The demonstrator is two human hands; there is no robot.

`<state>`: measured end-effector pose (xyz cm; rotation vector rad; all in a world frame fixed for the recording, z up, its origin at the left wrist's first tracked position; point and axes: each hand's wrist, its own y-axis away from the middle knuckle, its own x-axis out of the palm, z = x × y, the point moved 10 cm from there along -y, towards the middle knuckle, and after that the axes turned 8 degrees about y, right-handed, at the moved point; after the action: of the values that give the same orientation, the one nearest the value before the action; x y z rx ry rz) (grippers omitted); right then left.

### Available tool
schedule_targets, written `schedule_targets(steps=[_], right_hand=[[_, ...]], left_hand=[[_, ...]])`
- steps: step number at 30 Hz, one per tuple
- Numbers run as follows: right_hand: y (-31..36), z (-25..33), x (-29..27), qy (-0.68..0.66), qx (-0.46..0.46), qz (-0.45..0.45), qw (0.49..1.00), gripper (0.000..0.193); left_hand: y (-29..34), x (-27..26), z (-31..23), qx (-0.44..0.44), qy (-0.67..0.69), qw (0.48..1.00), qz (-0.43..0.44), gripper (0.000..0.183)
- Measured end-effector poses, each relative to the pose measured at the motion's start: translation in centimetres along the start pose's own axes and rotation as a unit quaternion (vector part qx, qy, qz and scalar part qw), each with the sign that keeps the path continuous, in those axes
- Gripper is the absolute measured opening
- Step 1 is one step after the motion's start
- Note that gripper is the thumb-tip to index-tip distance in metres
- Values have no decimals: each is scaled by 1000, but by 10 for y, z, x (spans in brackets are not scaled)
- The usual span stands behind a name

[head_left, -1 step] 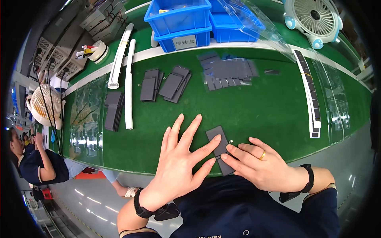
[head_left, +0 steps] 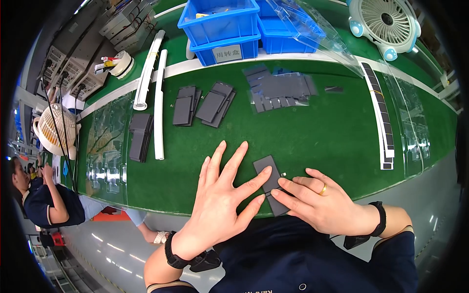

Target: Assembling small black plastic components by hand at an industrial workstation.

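Note:
A flat dark grey battery pack lies slightly tilted near the front edge of the green table, a thin seam running across its lower part. A tiny connector sticks out at its right side. My left hand is spread open, palm down; its index fingertip rests on the pack and its thumb tip touches the left edge by the seam. From the right, my right hand has its fingers bent, with two fingertips pressed on the pack around the seam. Its thumb is mostly hidden.
Several similar packs lie in stacks at back left, beside white strips. Dark adhesive sheets lie at back centre, a black-and-white strip at right. Blue bins and a fan stand behind. A co-worker sits left.

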<state>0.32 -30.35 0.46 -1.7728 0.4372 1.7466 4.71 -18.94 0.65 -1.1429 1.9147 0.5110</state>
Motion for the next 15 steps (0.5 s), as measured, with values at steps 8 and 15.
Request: schedule_targets(steps=[8, 15], right_hand=[[-2, 6, -2, 15, -9, 23, 1000, 56], [-26, -31, -36, -111, 49, -46, 992, 53]], left_hand=[[6, 0, -2, 10, -23, 1000, 16, 51], [5, -1, -10, 25, -35, 999, -17, 62]])
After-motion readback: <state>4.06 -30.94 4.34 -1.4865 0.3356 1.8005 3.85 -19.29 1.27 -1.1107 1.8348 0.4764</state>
